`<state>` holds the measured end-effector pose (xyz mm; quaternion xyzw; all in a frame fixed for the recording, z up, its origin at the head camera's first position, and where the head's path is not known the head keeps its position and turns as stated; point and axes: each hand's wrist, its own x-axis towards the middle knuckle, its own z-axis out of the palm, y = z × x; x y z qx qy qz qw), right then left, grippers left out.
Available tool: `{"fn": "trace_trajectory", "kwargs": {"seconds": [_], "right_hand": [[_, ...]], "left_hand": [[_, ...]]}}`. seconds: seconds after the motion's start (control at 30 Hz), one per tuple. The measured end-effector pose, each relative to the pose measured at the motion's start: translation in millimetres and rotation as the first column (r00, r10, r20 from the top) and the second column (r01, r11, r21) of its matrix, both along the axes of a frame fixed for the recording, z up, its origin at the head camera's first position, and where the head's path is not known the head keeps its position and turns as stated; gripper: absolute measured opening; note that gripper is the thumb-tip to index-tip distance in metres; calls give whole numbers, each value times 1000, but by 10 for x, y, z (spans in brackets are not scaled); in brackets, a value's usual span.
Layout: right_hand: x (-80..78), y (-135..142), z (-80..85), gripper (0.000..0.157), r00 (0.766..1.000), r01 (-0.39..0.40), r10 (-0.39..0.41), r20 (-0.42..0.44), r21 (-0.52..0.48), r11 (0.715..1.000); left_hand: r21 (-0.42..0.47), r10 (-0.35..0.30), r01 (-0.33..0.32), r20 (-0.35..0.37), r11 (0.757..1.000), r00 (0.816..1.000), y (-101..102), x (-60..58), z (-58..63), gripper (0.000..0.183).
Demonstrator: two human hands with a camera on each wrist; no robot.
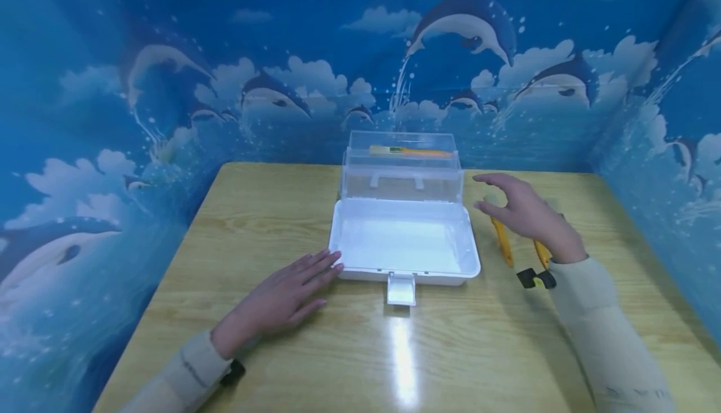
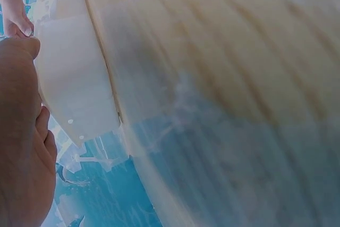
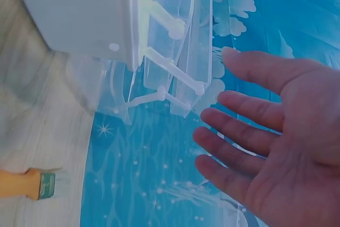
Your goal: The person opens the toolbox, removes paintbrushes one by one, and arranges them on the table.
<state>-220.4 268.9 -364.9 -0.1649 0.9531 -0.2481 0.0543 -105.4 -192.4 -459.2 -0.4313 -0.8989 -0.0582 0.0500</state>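
Observation:
A white plastic box [image 1: 400, 238] stands unfolded on the table, its clear trays [image 1: 402, 178] raised behind the white base. One paintbrush [image 1: 425, 152] with an orange handle lies across the upper tray. My left hand [image 1: 281, 294], fingers straight, has its fingertips at the front left corner of the box; in the left wrist view this hand [image 2: 24, 131] is beside the box wall [image 2: 77, 73]. To the right of the box hovers my empty right hand [image 1: 524, 209], its fingers spread from the thumb. Beneath it lie a paintbrush [image 1: 503, 241] and another orange handle [image 1: 542, 254], partly hidden.
A latch flap [image 1: 401, 289] sticks out from the box front. White hinge arms [image 3: 175, 70] join the trays in the right wrist view. The wooden table [image 1: 270, 213] meets a blue dolphin-print backdrop [image 1: 315, 44] at the back and sides.

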Motion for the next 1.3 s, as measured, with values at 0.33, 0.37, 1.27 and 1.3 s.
{"fn": "trace_trajectory", "kwargs": {"seconds": [0.33, 0.37, 1.27, 1.3], "right_hand": [[-160, -145, 43, 51, 998, -50, 47, -49, -75, 996], [-181, -169, 54, 50, 997, -58, 53, -59, -84, 995], [-914, -813, 161, 47, 974, -221, 220, -45, -7, 975], [-932, -815, 156, 46, 974, -224, 224, -39, -7, 975]], "left_hand": [[-16, 12, -12, 32, 1000, 999, 15, 6, 20, 68], [-18, 14, -13, 37, 1000, 999, 12, 7, 21, 67], [-13, 21, -20, 51, 1000, 998, -5, 5, 11, 67], [-10, 18, -18, 47, 1000, 999, -1, 4, 12, 68]]}}
